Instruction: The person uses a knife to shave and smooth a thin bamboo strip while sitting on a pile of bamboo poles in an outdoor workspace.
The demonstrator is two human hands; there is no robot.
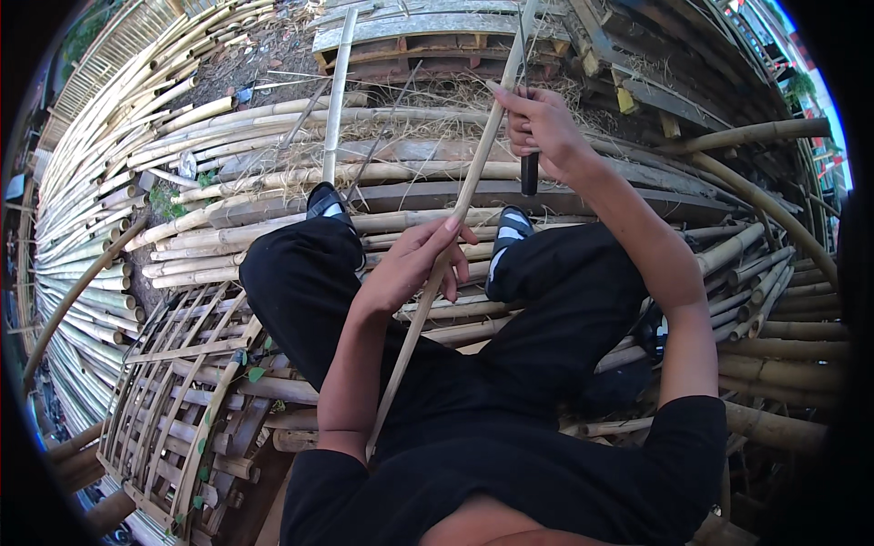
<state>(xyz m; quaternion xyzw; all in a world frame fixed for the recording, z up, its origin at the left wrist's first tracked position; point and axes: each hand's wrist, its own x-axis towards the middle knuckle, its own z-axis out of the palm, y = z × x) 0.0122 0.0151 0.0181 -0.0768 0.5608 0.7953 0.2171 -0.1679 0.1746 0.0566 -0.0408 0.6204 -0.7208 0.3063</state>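
Head view, left arm [350, 364] bent inward, left hand [423, 259] curled loosely round a bamboo strip [477, 164] slanting up between the knees [291, 264], right arm [657, 237] stretched forward, right hand [539, 127] closed on a black-handled knife [529, 175], fingertips [497, 89] against the strip.

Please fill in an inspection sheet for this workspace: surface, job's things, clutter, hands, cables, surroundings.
Surface: bamboo poles and a grey plank underfoot, uneven.
Job's things: long bamboo strip, slanting across the lap; black-handled tool with a thin blade, beside it.
Clutter: loose straw; a second pale strip ahead of the left foot.
Hands: right hand grips the tool; left hand is on the strip, grip firmness unclear.
Cables: nothing seen.
Surroundings: wooden pallet ahead; stacked poles and a slatted frame left.
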